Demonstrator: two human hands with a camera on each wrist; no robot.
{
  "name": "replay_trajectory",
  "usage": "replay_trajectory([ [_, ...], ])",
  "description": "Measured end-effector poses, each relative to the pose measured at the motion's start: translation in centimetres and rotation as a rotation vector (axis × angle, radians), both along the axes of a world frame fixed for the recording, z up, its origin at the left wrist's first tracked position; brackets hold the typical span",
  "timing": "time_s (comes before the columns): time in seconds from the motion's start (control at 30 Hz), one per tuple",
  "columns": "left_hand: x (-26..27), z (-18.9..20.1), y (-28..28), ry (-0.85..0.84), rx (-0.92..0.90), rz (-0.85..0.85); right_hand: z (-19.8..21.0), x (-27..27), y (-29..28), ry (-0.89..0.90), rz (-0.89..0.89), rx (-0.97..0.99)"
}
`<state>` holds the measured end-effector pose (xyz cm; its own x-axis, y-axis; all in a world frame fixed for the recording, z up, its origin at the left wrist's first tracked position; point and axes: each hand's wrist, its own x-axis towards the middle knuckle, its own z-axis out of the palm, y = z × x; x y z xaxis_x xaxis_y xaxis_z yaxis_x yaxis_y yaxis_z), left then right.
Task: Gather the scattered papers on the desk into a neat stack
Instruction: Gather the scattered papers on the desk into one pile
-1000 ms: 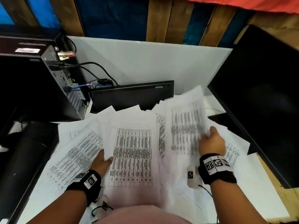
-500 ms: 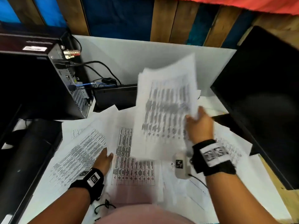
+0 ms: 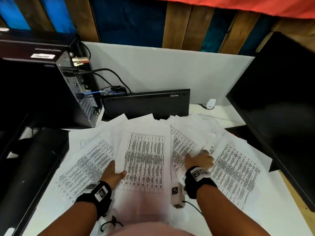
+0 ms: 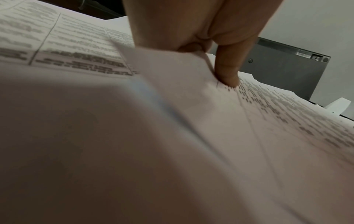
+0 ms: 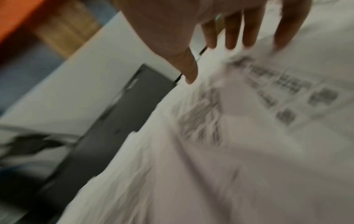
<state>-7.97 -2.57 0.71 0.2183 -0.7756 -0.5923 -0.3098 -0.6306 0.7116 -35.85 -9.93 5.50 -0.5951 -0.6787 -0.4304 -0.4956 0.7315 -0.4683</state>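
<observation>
Printed sheets with tables lie fanned across the white desk (image 3: 221,114). A central pile of papers (image 3: 144,159) lies straight in front of me. My left hand (image 3: 115,172) pinches its left edge, and the thumb (image 4: 228,74) presses on top while the fingers are hidden under the paper. My right hand (image 3: 201,159) is over the sheets just right of the pile (image 3: 182,145), with fingers (image 5: 233,36) straight and spread and tips at the paper, holding nothing. More sheets lie at the left (image 3: 85,167) and right (image 3: 235,167).
A black keyboard (image 3: 146,104) stands on edge behind the papers. A computer tower (image 3: 51,86) with cables is at the back left, a black object (image 3: 30,167) at the left. A dark monitor (image 3: 281,108) borders the right side. A small white adapter (image 3: 210,103) sits by the partition.
My right hand lifted a sheet from the right, carried it left onto the central pile, let it go and came back to the sheets on the right. The left hand stayed on the pile's edge.
</observation>
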Motion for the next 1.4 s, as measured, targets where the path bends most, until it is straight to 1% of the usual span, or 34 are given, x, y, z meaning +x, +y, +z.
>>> replay_trajectory([
  [0.03, 0.3, -0.7, -0.1, -0.006, 0.009, -0.002, 0.4, -1.2, -0.3, 0.076, -0.086, 0.051],
  [0.07, 0.3, -1.1, -0.1, -0.019, 0.023, -0.009, 0.7, -2.2, -0.6, 0.091, -0.158, 0.099],
  [0.1, 0.5, -1.6, -0.3, -0.023, 0.031, -0.022, 0.5, -2.9, -1.1, 0.041, -0.208, 0.13],
  [0.13, 0.8, -2.6, -0.4, -0.023, 0.034, -0.017, 0.3, -3.2, -1.6, -0.06, -0.248, 0.124],
  [0.2, 1.4, -4.6, -0.7, -0.032, 0.03, -0.005, 0.4, -2.9, -2.3, -0.359, -0.271, 0.06],
  [0.23, 1.4, -4.3, -0.6, -0.038, 0.036, -0.01, 0.3, -2.6, -2.5, -0.465, -0.251, 0.036],
  [0.27, 1.2, -3.6, -0.5, -0.031, 0.034, -0.004, 0.4, -2.2, -2.6, -0.518, -0.199, 0.026],
  [0.3, 1.3, -3.8, -0.5, -0.028, 0.045, 0.002, 0.5, -1.8, -2.6, -0.51, -0.136, 0.034],
  [0.37, 1.8, -4.5, -0.6, -0.013, 0.043, 0.0, 1.1, -1.0, -2.2, -0.35, -0.025, -0.012],
  [0.4, 1.1, -2.7, -0.5, -0.011, 0.048, -0.004, 1.6, -1.1, -2.2, -0.26, 0.001, -0.089],
  [0.43, 0.9, -2.1, -0.5, -0.01, 0.052, 0.006, 2.6, -1.1, -2.4, -0.207, 0.005, -0.193],
  [0.53, 0.3, -1.1, -0.4, 0.014, 0.031, 0.026, 7.4, -2.5, -3.2, -0.086, -0.043, -0.494],
  [0.63, 0.1, -1.1, -0.5, 0.039, 0.003, 0.044, 13.4, -3.6, -3.8, 0.06, 0.013, -0.772],
  [0.67, 0.2, -1.1, -0.5, 0.047, -0.005, 0.052, 14.9, -3.9, -3.9, 0.065, 0.048, -0.827],
  [0.7, 0.1, -0.9, -0.5, 0.045, -0.006, 0.047, 16.0, -4.0, -4.1, 0.059, 0.089, -0.842],
  [0.73, 0.1, -0.9, -0.4, 0.042, 0.001, 0.041, 16.1, -3.9, -4.2, 0.039, 0.135, -0.807],
  [0.77, 0.1, -0.9, -0.5, 0.028, 0.006, 0.027, 15.8, -3.6, -4.4, 0.012, 0.185, -0.73],
  [0.83, -0.1, -0.7, -0.6, -0.026, 0.019, 0.019, 13.1, -2.2, -4.7, -0.037, 0.279, -0.529],
  [0.9, -0.3, -0.3, -0.6, -0.054, 0.003, 0.033, 9.4, -0.3, -4.4, -0.073, 0.385, -0.366],
  [1.0, -0.5, 0.2, -0.4, 0.114, -0.004, 0.109, 4.2, 2.8, -2.5, -0.064, 0.54, -0.159],
  [1.07, -0.4, 0.3, -0.3, 0.147, -0.003, 0.126, 1.9, 4.5, -0.9, -0.128, 0.527, -0.073],
  [1.17, -0.4, -0.3, 0.0, 0.079, -0.024, 0.101, -0.8, 5.2, 0.4, -0.308, 0.565, 0.049],
  [1.2, -0.4, -0.5, 0.1, 0.047, -0.029, 0.076, -1.2, 4.6, 0.5, -0.358, 0.547, 0.06],
  [1.23, -0.5, -0.5, 0.2, 0.014, -0.036, 0.053, -1.5, 3.4, 0.5, -0.38, 0.488, 0.024],
  [1.27, -0.5, -0.5, 0.2, 0.003, -0.047, 0.047, -0.8, 2.0, 0.5, -0.376, 0.354, -0.032],
  [1.3, -0.6, -0.3, 0.2, 0.005, -0.053, 0.048, -1.0, -0.2, 0.3, -0.264, 0.228, -0.107],
  [1.33, -0.6, -0.2, 0.2, 0.011, -0.061, 0.057, -0.4, -2.7, 0.4, -0.105, 0.071, -0.122],
  [1.37, -0.7, -0.2, 0.2, 0.009, -0.065, 0.057, 0.1, -5.1, 0.8, 0.073, -0.094, -0.096],
  [1.4, -0.7, -0.1, 0.2, -0.001, -0.07, 0.054, -0.6, -9.1, 1.8, 0.178, -0.248, -0.03],
])
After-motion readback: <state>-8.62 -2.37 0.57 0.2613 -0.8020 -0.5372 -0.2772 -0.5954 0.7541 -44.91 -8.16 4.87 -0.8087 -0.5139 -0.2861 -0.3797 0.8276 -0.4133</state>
